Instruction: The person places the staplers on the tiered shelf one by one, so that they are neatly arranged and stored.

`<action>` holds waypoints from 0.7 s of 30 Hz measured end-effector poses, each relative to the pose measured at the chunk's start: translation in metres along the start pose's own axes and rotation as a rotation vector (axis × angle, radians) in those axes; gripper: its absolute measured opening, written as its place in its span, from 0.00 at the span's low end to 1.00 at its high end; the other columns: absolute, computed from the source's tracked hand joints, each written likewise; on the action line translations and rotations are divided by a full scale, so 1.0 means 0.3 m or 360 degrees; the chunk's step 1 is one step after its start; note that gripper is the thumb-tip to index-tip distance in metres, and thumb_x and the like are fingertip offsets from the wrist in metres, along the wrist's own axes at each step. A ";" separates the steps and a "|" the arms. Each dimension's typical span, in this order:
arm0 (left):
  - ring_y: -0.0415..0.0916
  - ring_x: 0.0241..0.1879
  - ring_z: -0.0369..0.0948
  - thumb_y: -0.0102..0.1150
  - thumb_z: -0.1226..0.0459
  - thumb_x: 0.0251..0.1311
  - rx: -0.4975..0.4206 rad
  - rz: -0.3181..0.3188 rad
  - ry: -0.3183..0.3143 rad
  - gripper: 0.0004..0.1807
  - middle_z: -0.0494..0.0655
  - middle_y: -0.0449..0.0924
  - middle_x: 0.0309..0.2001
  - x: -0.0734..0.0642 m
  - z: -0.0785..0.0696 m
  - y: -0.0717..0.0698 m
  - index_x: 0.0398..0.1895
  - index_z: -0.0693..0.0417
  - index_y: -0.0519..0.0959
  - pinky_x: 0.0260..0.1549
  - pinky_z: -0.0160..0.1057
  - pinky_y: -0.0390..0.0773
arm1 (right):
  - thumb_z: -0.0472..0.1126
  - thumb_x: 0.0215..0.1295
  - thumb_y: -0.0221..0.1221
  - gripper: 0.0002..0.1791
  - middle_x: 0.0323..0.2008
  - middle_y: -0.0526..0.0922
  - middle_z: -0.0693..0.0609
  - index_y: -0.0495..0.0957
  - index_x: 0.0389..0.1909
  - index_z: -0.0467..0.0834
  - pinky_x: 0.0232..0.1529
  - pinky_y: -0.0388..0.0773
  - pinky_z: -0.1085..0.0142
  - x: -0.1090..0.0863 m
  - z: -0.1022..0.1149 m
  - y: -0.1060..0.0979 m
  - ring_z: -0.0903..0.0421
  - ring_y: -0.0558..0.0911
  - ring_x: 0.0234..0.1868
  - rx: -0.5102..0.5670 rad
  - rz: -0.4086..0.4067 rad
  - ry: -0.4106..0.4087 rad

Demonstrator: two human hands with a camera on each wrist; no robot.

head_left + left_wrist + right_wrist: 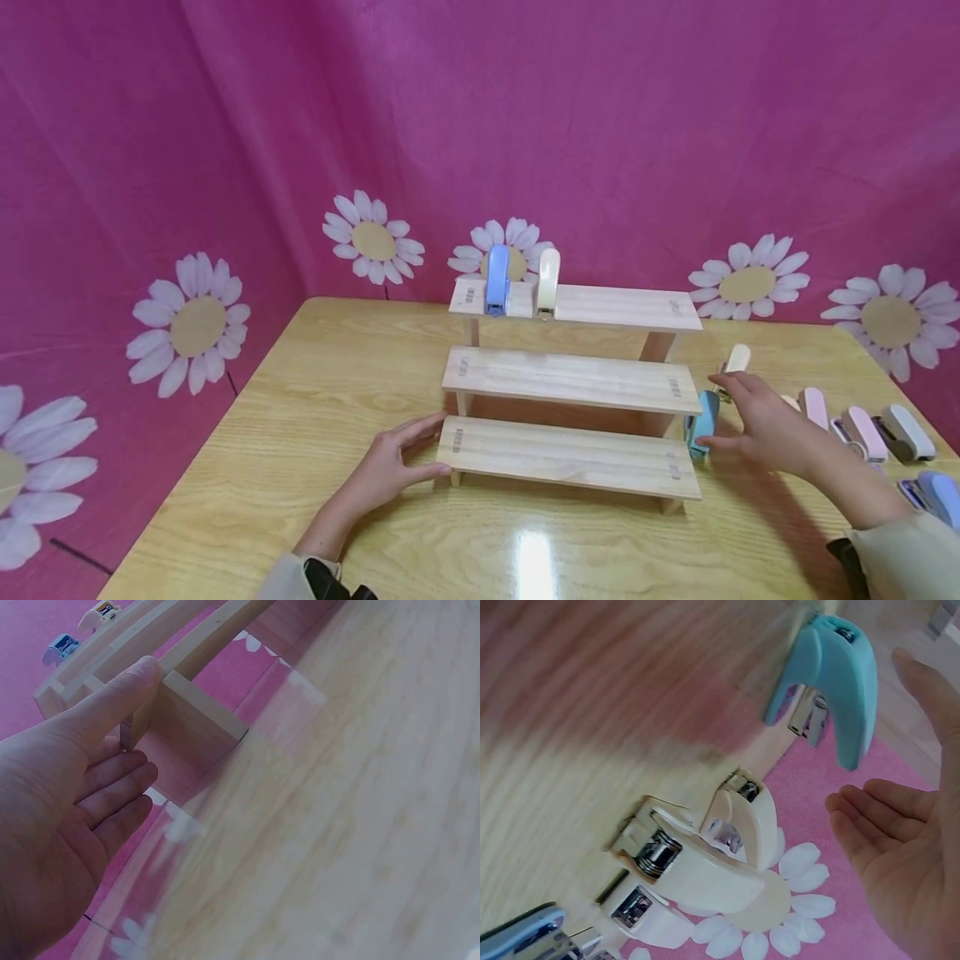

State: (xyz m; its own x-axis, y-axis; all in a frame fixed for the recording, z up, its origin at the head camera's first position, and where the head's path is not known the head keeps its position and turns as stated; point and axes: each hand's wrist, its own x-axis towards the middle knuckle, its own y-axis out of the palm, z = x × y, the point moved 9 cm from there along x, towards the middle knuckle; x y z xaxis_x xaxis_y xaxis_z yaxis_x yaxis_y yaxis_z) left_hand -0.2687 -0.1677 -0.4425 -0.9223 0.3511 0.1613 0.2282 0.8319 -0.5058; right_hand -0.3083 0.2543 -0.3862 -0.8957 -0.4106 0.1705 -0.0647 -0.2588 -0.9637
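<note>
A three-tier wooden stand point(570, 454) stands on the table. My left hand point(382, 462) holds the left end of its lowest shelf, thumb at the front corner and fingertips at the back; the wrist view shows the thumb point(142, 671) along the board's edge. To the right of the stand is a teal stapler point(703, 423). My right hand point(772, 425) reaches around it with thumb and fingers spread, and the right wrist view shows a gap between the palm point(911, 855) and the teal stapler point(855, 682). On the top shelf sit a blue stapler point(497, 279) and a cream stapler point(548, 283).
Another cream stapler point(737, 360) stands behind my right hand. Farther right are pink staplers point(813, 407), a white one point(907, 432) and a blue one point(939, 498). A pink flowered cloth point(600, 125) hangs behind the table point(300, 400).
</note>
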 end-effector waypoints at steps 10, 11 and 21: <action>0.75 0.62 0.55 0.71 0.56 0.53 0.0005 0.0010 -0.0015 0.41 0.60 0.71 0.67 0.000 0.002 -0.001 0.70 0.59 0.67 0.64 0.48 0.75 | 0.54 0.44 0.76 0.46 0.52 0.75 0.29 0.69 0.56 0.28 0.48 0.82 0.39 -0.014 0.011 0.030 0.32 0.77 0.52 -0.0122 -0.0068 -0.0105; 0.75 0.62 0.55 0.71 0.56 0.53 0.0003 0.0009 -0.0017 0.41 0.60 0.71 0.67 0.001 0.002 -0.001 0.69 0.59 0.67 0.64 0.49 0.75 | 0.54 0.43 0.77 0.47 0.51 0.75 0.29 0.69 0.56 0.28 0.48 0.82 0.40 -0.015 0.012 0.029 0.32 0.77 0.52 -0.0133 -0.0083 -0.0114; 0.75 0.62 0.55 0.71 0.57 0.53 -0.0001 0.0010 -0.0021 0.40 0.60 0.72 0.66 0.002 0.004 0.002 0.69 0.59 0.67 0.64 0.48 0.75 | 0.48 0.36 0.80 0.47 0.45 0.78 0.31 0.69 0.54 0.26 0.42 0.84 0.43 -0.021 0.034 0.023 0.38 0.81 0.44 -0.0201 -0.0229 -0.0271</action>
State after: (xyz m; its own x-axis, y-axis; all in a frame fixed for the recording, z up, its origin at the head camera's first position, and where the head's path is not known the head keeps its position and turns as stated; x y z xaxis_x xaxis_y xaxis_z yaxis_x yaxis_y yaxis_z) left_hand -0.2697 -0.1676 -0.4438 -0.9249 0.3505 0.1470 0.2340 0.8299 -0.5065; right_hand -0.2988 0.2463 -0.3919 -0.7869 -0.5218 0.3295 -0.2501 -0.2185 -0.9432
